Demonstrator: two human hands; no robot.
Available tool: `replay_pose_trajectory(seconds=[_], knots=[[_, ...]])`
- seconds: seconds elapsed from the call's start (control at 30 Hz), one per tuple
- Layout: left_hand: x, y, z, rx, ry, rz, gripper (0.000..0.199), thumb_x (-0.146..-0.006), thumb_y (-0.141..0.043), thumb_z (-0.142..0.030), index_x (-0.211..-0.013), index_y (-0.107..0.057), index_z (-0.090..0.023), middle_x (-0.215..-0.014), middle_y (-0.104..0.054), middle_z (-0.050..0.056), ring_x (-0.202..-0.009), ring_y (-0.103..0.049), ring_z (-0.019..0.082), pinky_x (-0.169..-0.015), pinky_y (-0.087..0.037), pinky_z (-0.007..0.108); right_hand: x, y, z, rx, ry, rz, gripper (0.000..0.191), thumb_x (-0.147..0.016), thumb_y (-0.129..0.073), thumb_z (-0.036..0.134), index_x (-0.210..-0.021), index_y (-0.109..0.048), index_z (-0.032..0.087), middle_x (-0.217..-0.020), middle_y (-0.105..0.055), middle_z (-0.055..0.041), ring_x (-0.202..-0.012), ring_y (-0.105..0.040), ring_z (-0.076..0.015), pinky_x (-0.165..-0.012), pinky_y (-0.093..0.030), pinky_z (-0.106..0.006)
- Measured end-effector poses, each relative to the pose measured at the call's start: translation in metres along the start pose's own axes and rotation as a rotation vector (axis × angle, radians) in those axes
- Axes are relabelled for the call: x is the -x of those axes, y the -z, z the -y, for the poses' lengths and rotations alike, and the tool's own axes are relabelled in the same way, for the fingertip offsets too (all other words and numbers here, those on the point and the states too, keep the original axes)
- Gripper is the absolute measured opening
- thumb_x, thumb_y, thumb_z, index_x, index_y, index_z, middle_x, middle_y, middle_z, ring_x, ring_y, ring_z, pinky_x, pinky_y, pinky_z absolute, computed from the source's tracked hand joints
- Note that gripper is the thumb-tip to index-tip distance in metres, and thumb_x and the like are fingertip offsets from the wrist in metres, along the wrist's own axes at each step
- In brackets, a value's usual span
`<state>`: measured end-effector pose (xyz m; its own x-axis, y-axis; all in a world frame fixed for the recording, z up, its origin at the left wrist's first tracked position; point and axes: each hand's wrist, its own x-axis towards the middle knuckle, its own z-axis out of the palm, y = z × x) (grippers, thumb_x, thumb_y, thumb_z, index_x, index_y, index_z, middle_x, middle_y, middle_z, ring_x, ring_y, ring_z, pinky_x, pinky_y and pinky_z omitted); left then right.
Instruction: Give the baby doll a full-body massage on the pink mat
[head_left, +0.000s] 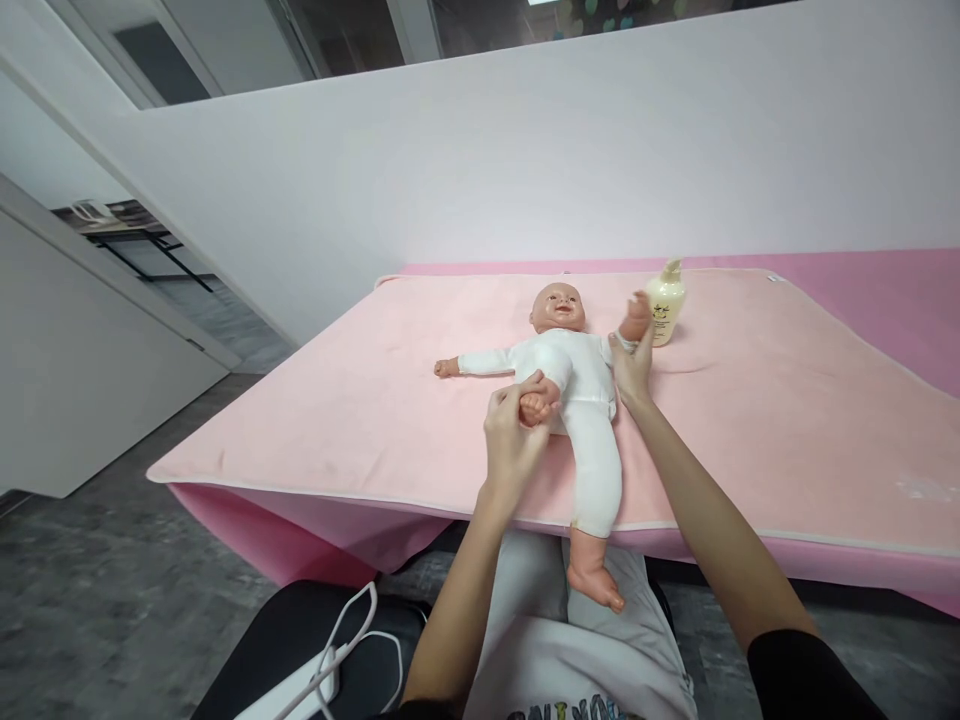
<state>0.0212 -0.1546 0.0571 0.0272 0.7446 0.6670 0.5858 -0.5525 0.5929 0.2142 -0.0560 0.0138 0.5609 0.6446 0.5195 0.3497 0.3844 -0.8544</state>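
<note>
A baby doll (pixel 589 375) with a white cloth body lies on its back on a pink blanket (pixel 360 420), head toward the wall. My left hand (pixel 511 430) is closed around the foot of one bent leg, which is raised over the belly. The other leg is straight, and its foot hangs past the table's front edge. My right hand (pixel 632 368) grips the doll's raised arm at the wrist, on the right side. Close behind that arm stands a pale yellow pump bottle (pixel 666 305). The doll's other arm stretches out to the left.
A white wall (pixel 525 160) rises behind the table. Pink cloth (pixel 885 300) shows beneath the blanket at the right and hangs at the front left. Below left, a black chair (pixel 262 640) bears a white power strip (pixel 300 690) with cables.
</note>
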Motion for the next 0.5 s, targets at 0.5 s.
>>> replay_pose_trajectory(seconds=[0.5], knots=[[0.025,0.01,-0.022,-0.05,-0.053,-0.111,0.018,-0.076,-0.066,-0.016,-0.094,-0.063,-0.02,-0.109,-0.069,0.006,-0.096,-0.061,0.019,-0.084,-0.052,0.035,0.011,-0.003,0.013,0.141,0.057,0.185,0.058,-0.072,-0.054,0.023,-0.13,-0.048,0.018,-0.121,-0.06,-0.0094,-0.106,-0.055,-0.023,-0.095,-0.043,-0.039]])
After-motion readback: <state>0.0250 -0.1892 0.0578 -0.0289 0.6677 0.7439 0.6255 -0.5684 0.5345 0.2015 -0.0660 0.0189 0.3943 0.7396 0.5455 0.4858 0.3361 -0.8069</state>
